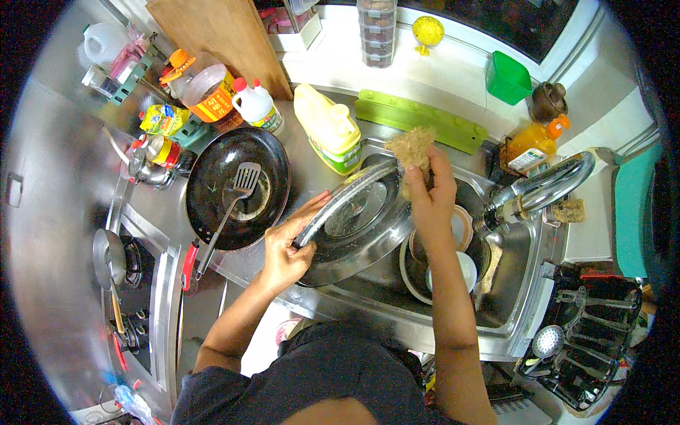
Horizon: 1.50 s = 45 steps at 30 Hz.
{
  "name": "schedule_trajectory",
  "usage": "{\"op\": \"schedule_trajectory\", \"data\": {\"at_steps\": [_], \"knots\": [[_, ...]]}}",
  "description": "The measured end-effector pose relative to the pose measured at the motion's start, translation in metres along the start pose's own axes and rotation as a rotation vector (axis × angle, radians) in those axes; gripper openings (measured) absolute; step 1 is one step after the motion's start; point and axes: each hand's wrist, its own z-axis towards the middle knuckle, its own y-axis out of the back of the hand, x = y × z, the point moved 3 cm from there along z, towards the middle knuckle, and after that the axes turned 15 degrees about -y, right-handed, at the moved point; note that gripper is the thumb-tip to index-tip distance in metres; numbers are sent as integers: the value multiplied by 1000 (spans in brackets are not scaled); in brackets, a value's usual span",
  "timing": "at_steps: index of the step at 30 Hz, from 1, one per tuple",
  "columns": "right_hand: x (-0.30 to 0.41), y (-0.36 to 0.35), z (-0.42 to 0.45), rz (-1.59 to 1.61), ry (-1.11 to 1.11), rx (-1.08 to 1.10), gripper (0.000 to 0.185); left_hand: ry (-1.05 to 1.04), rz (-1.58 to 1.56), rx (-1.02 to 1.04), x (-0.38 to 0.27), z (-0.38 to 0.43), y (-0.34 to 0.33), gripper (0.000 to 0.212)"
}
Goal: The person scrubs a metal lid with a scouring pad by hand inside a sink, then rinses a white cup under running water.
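Note:
My left hand [287,249] grips the near-left rim of a large round metal pan or lid [345,255], tilted up on edge over the counter and the left side of the sink. Its rim looks wet, and I cannot tell which kind of cookware it is. In my right hand [433,186] is a tan, fibrous scrubbing cloth or loofah pad [413,147], touching the far-right rim. Below my right forearm, a round pot [406,271] sits in the steel sink [512,276] with a white bowl [465,271] and other dishes, partly hidden by the arm.
Left of the sink lies a black frying pan [212,159] holding a slotted metal turner [247,178]. A yellow detergent jug [332,125] stands behind. The chrome faucet [563,183] arches over the sink's right side, near an orange pump bottle [531,146]. A gas stove [151,313] is at left.

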Motion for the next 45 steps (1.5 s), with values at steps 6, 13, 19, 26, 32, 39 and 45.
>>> {"op": "schedule_trajectory", "data": {"at_steps": [6,13,19,26,32,39,45], "knots": [[58,-41,-52,-267,470,230,22,53,171,28,5,-2,-5,53],[35,-42,-30,-83,193,4,25,-90,127,-40,6,-2,-7,54],[22,-38,-10,-104,273,-56,30,80,80,-35,4,-1,3,56],[23,13,10,-14,284,-148,26,183,-58,-125,-4,-5,17,55],[38,13,6,-146,502,-19,25,62,-39,-64,-7,1,14,58],[50,-13,-8,-159,613,256,18,40,3,-32,-3,-1,11,58],[71,-37,-44,4,683,444,15,-25,29,-13,2,4,5,57]]}}
